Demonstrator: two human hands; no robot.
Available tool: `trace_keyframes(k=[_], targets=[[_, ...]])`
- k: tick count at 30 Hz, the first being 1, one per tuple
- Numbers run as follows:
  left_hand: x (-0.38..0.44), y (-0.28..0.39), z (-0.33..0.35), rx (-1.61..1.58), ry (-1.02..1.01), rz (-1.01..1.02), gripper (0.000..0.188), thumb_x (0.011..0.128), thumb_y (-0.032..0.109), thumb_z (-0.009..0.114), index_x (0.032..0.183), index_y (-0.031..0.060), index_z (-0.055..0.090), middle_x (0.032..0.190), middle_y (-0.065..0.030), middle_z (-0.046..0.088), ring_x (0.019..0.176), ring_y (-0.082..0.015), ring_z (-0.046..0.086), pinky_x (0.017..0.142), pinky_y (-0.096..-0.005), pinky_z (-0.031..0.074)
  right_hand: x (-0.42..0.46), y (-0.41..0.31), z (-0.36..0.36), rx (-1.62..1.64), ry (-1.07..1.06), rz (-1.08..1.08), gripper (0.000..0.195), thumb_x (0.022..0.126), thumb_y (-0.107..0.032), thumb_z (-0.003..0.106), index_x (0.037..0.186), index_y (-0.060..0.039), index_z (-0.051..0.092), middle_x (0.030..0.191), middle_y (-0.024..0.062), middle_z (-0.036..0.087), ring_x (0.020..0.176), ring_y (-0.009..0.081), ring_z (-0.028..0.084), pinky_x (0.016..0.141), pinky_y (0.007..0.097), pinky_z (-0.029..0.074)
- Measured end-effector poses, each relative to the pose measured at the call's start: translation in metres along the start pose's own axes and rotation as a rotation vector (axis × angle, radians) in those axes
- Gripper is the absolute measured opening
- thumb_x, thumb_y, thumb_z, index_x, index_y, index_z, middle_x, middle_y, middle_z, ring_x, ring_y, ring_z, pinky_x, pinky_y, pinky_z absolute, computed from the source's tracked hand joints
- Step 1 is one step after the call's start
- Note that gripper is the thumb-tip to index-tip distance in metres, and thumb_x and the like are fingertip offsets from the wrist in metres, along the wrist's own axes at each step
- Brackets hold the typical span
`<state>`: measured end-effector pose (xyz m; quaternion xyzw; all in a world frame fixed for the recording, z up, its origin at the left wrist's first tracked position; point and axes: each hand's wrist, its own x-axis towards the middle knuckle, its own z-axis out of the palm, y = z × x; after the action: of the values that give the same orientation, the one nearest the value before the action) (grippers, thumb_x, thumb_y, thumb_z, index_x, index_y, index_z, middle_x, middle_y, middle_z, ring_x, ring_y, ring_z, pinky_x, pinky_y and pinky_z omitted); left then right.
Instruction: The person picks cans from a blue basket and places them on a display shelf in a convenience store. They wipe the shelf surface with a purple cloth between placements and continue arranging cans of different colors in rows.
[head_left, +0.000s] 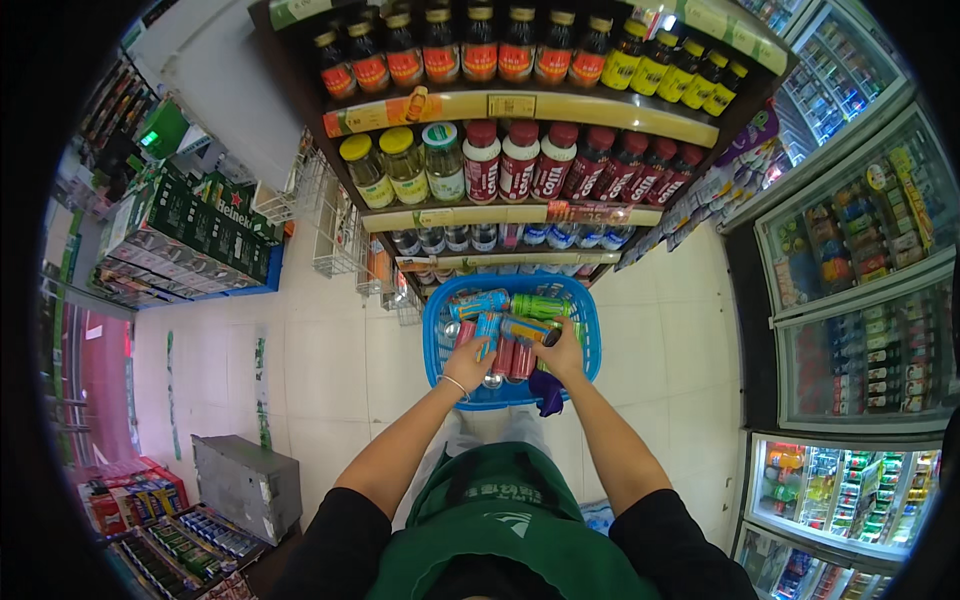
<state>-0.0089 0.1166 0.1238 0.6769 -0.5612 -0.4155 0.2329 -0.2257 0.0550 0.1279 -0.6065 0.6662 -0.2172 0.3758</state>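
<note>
A blue plastic basket holding several drink cans is in front of me. My left hand grips a light-blue can over the basket. In my right hand is a blue and orange can, tilted with its dark end toward my fingers. A purple cloth hangs below my right hand at the near rim; whether my fingers hold it is hidden. Among the cans inside are a blue one, a green one and red ones. My palms hide part of the contents.
Beyond the basket rises a shelf unit with bottled coffee, jars and dark bottles. Wire racks jut out on its left. Stacked beer cartons and a grey metal box stand left; glass-door coolers line the right.
</note>
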Motion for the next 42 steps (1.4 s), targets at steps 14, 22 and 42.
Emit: trace_keyframes(k=[14, 22, 42], targets=[[-0.013, 0.157, -0.108, -0.367, -0.085, 0.299, 0.076, 0.076, 0.024, 0.085, 0.139, 0.0058, 0.045, 0.13, -0.0152, 0.058, 0.117, -0.0265, 0.06, 0.098, -0.0398, 0.049, -0.035, -0.226, -0.136, -0.016, -0.091, -0.722, 0.078, 0.068, -0.031, 0.089, 0.132, -0.0072, 0.049, 0.113, 0.0143, 0.066, 0.105, 0.0272, 0.066, 0.088, 0.0382, 0.053], [-0.012, 0.231, -0.211, -0.388, 0.271, 0.657, 0.076, 0.073, 0.012, 0.083, 0.138, 0.0069, 0.044, 0.128, -0.0151, 0.06, 0.119, -0.0292, 0.059, 0.1, -0.0405, 0.048, -0.024, -0.318, -0.152, 0.218, -0.175, -0.963, 0.08, 0.072, -0.025, 0.088, 0.137, -0.0025, 0.047, 0.123, 0.0135, 0.06, 0.117, 0.024, 0.059, 0.097, 0.037, 0.05], [0.052, 0.3, -0.406, 0.74, 0.897, 0.385, 0.124, 0.073, 0.051, 0.081, 0.152, -0.0105, 0.008, 0.161, -0.0273, 0.008, 0.151, -0.0407, 0.005, 0.123, -0.0471, 0.01, 0.095, -0.633, -0.186, 0.036, 0.357, -1.234, 0.055, 0.074, -0.027, 0.081, 0.119, -0.006, 0.057, 0.112, 0.0153, 0.065, 0.105, 0.0365, 0.062, 0.096, 0.0456, 0.047]])
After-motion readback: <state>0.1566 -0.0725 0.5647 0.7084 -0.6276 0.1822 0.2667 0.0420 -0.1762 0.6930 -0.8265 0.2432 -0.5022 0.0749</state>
